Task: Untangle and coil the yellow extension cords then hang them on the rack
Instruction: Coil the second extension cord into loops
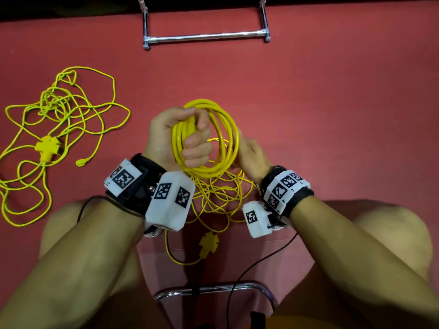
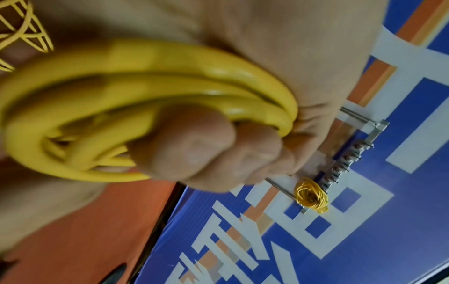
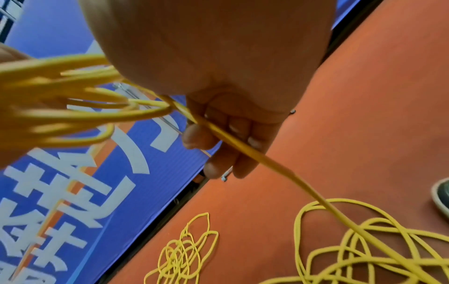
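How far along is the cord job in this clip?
Done: one coiled cord already hangs on the rack, seen from the left wrist. In hand: the left hand grips a coil in progress, while the right hand feeds its strand; loose cord and a socket still lie below. Left: the tangled cord on the floor is untouched.

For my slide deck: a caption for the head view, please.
Left hand grips coiled yellow extension cord; right hand feeds the next loop.

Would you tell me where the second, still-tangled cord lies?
In the head view, the tangled cord lies on the red floor, left of the left hand.
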A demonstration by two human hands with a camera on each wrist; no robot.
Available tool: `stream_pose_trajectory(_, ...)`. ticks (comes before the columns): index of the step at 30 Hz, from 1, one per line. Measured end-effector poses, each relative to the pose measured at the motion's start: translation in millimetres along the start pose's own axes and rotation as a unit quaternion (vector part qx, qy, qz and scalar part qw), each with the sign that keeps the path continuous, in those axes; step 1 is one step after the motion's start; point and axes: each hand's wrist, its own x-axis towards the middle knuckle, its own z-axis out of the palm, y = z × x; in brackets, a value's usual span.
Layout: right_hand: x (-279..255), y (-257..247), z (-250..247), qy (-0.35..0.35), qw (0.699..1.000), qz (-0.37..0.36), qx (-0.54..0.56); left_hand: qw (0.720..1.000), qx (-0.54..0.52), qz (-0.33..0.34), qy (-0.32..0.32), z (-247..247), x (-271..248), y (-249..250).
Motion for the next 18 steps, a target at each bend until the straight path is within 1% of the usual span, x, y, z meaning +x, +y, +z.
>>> stream_pose_trajectory(2, -3, 4, 6, -0.041, 0.998, 0.040, -0.032, 0.998, -0.031, 0.045, 0.010, -2, 1, 2)
stream_pose_trajectory(4, -11, 5, 10, -0.072, 0.993, 0.061, -0.076, 0.995, -0.054, 0.086, 0.017, -4, 0, 7)
stream_pose_trajectory(6, -19, 9, 10, -0.111, 0.980, 0.093, -0.139, 0.990, -0.080, 0.117, 0.020, -5, -2, 14)
stream_pose_trajectory(7, -22, 13, 11, -0.135, 0.969, 0.108, -0.178, 0.987, -0.077, 0.137, 0.039, -5, -2, 17)
stream_pose_trajectory(10, -28, 22, 16, -0.197, 0.937, 0.138, -0.255, 0.966, -0.035, 0.206, 0.149, -1, -2, 22)
stream_pose_trajectory(12, -30, 28, 19, -0.219, 0.927, 0.165, -0.257, 0.943, -0.018, 0.246, 0.222, 0, 1, 20)
stream_pose_trajectory(13, -32, 32, 18, -0.219, 0.929, 0.191, -0.230, 0.932, -0.012, 0.261, 0.250, 1, 3, 19)
stream_pose_trajectory(15, -36, 38, 18, -0.230, 0.919, 0.240, -0.212, 0.913, -0.006, 0.287, 0.289, 1, 4, 20)
stream_pose_trajectory(17, -38, 42, 15, -0.257, 0.891, 0.268, -0.260, 0.901, -0.001, 0.310, 0.305, 0, 4, 22)
stream_pose_trajectory(18, -38, 44, 14, -0.273, 0.876, 0.250, -0.309, 0.894, 0.009, 0.319, 0.313, -2, 3, 22)
